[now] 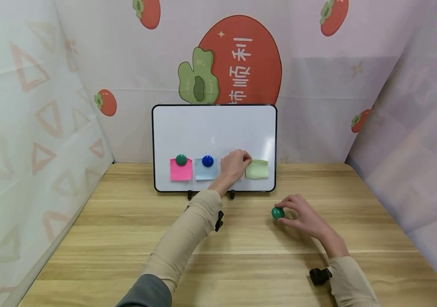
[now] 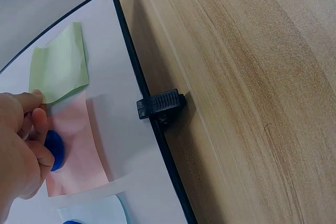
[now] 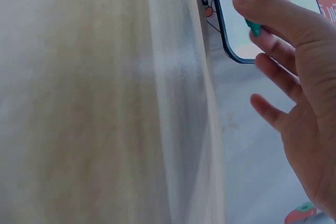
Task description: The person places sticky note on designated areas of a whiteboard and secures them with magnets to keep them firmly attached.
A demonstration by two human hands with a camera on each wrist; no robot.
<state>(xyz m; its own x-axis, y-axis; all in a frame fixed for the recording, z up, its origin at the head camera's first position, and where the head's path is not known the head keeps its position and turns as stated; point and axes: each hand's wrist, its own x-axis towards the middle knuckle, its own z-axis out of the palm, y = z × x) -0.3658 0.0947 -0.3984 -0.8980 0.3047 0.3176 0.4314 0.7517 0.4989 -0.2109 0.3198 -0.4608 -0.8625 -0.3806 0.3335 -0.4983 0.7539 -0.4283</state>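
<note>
My left hand (image 1: 234, 164) is at the whiteboard (image 1: 214, 128), pinching a corner of the pale green sticky note (image 1: 257, 169). In the left wrist view that green note (image 2: 62, 66) lies against the board, slightly curled. Beneath the curled fingers, a blue magnet (image 2: 55, 150) sits on a salmon-pink note (image 2: 79, 148), mostly hidden from the head camera. Over the table, my right hand (image 1: 303, 216) holds a round green magnet (image 1: 278, 212) between thumb and fingertips. The right wrist view shows this magnet (image 3: 254, 27) edge-on, the other fingers spread loosely.
Further left on the board are a bright pink note (image 1: 181, 171) under a green magnet (image 1: 181, 160) and a light blue note (image 1: 206, 171) under a blue magnet (image 1: 208, 160). Black feet (image 1: 232, 195) prop the board on the wooden table (image 1: 126, 238). Printed cloth (image 1: 318, 85) hangs behind.
</note>
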